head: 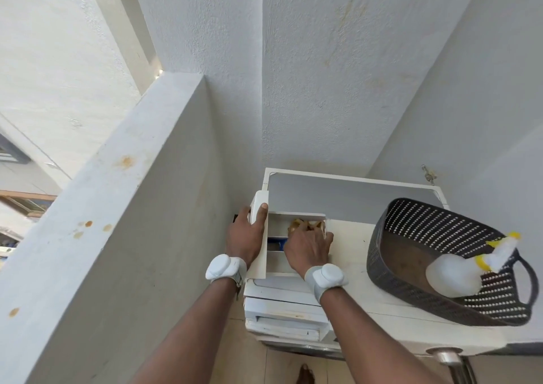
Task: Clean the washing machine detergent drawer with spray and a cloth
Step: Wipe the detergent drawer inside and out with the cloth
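Note:
The white detergent drawer (273, 261) lies on top of the washing machine (349, 269), its front panel turned to the left. My left hand (246, 236) grips that front panel, thumb over its upper edge. My right hand (308, 248) is inside the drawer's compartments, pressing a yellowish cloth (305, 225) that shows just beyond the fingers. A blue insert (276, 241) is visible between the hands. The white spray bottle (458, 273) with a yellow nozzle lies in the dark basket (411, 225) to the right.
A grey wall (117, 236) stands close on the left of the machine. The empty drawer slot (288, 322) shows on the machine's front. A metal tap (446, 357) sits at the bottom right. Tiled floor and a foot (305, 375) lie below.

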The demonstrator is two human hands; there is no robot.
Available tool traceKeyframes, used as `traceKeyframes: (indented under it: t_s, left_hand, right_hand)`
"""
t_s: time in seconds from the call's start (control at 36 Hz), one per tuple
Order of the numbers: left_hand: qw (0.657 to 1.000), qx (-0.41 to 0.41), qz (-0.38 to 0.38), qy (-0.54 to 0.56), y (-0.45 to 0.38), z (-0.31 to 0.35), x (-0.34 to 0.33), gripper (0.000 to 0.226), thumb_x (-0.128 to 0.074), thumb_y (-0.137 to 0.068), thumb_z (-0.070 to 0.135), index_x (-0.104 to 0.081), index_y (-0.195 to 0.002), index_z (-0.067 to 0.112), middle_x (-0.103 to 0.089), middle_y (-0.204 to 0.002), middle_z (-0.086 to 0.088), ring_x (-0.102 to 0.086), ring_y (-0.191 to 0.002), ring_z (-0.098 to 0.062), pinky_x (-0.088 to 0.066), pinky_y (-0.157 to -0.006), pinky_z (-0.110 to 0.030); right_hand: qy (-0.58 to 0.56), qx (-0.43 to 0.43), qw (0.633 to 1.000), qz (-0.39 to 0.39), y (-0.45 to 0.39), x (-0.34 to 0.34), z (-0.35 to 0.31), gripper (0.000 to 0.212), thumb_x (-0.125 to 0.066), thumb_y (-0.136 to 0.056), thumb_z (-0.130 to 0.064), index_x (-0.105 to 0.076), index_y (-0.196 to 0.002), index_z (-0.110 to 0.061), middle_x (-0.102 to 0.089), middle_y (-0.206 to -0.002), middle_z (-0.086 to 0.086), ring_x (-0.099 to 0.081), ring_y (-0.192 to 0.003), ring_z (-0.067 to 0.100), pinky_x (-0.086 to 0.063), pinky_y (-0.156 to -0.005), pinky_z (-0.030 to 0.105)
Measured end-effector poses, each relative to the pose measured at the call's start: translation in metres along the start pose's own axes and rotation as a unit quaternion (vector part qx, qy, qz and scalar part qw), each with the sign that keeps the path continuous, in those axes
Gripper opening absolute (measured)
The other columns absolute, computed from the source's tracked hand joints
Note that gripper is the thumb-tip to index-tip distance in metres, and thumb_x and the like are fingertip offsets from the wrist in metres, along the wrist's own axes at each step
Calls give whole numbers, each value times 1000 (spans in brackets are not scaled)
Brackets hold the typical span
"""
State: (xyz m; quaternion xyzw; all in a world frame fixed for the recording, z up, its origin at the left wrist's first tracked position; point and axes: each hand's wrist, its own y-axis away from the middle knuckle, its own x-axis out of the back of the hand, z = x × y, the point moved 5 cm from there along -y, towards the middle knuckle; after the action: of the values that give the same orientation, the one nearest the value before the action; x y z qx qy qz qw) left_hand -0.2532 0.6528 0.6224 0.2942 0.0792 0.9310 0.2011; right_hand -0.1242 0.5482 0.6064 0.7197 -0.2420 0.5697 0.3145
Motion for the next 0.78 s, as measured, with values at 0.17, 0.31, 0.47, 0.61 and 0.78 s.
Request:
traceKeyframes:
  t_s: [0.17,0.31,0.47,0.61,0.78]
  left_hand:
    - [1000,-4,2,2,-1,2,0,52,-45,-102,67,-63,-112,20,-67,-98,6,-59,-92,-24,-38,-78,-33]
    - [1000,1,5,-8,-7,-2,4,47,-44,-104,66,-62,-111,23,-64,-97,5,-59,-94,-26,-39,-82,-34]
    - [1000,15,13,-12,-7,-3,4,54,-42,-101,72,-66,-121,28,-65,-106,2,-58,-98,-29,-40,-87,-35]
    - [1000,22,16,1,-5,-4,5,54,-44,-100,72,-66,-121,27,-67,-108,0,-60,-100,-30,-40,-88,-34]
    - [1000,11,22,-14,-5,-4,3,55,-42,-101,71,-66,-122,27,-66,-108,0,-60,-100,-29,-41,-88,-35]
  right_hand:
    - [-170,98,981,7,8,-6,-37,28,-53,-95,-20,-56,-123,-17,-71,-119,11,-59,-114,37,-37,-107,45]
    - [-183,173,968,-1,10,-3,-41,39,-55,-90,-11,-63,-125,-26,-71,-121,1,-58,-115,28,-35,-109,40]
    - [36,250,967,-32,2,8,-25,21,-53,-87,-20,-65,-103,-28,-73,-103,-2,-63,-103,26,-30,-106,54]
    - [148,162,975,-44,-21,24,13,14,-55,-89,-22,-51,-76,-25,-70,-98,1,-60,-103,26,-21,-111,56]
    - [72,188,978,-45,-9,8,-4,9,-57,-90,-19,-63,-97,-22,-71,-99,2,-65,-99,28,-35,-100,43]
